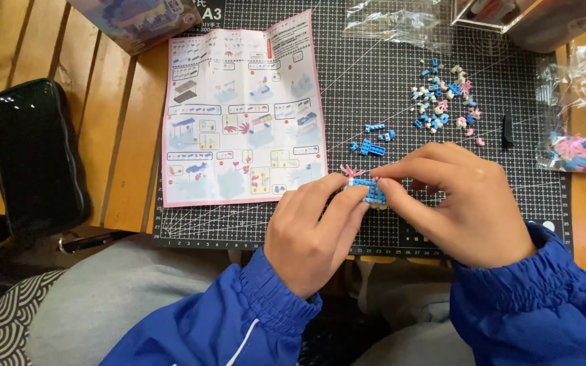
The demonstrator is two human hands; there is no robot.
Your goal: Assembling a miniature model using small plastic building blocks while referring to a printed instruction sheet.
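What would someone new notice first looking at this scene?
Both hands, left hand and right hand, meet at the middle of the dark cutting mat, pinching a small blue brick model. To its left lies the pink-edged instruction sheet; loose tiny bricks are scattered at upper right.

Both hands (388, 210) around blue brick model (369, 189)

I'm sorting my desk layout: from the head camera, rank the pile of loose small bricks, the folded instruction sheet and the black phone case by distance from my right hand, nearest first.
1. Pile of loose small blue, pink and white bricks: just above the right hand, on the cutting mat.
2. Folded paper instruction sheet: to the left, beyond the left hand.
3. Black phone case: far left, on the wooden table.
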